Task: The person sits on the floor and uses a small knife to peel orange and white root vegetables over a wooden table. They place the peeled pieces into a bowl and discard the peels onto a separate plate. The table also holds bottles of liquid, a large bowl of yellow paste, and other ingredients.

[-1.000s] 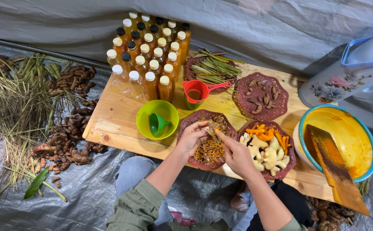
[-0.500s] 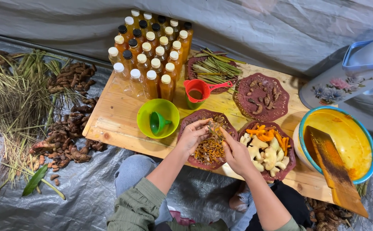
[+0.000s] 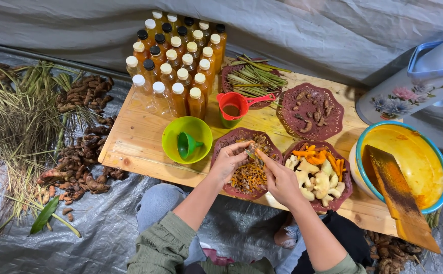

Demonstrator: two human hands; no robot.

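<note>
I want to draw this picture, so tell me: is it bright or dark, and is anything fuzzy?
Head view: soft, even light with only faint shadows; the bottles and the green bowl look sharp; both hands, left hand and right hand, are clear too; the grey sheet shines slightly.

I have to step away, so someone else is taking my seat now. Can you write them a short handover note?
Left hand and right hand meet over the dark red plate, pinching a small brown piece between their fingertips.
The plate holds yellow-brown bits and sits on the wooden board.
Done: a heap of bits already lies there.
Left: the piece in hand is not yet down.
</note>
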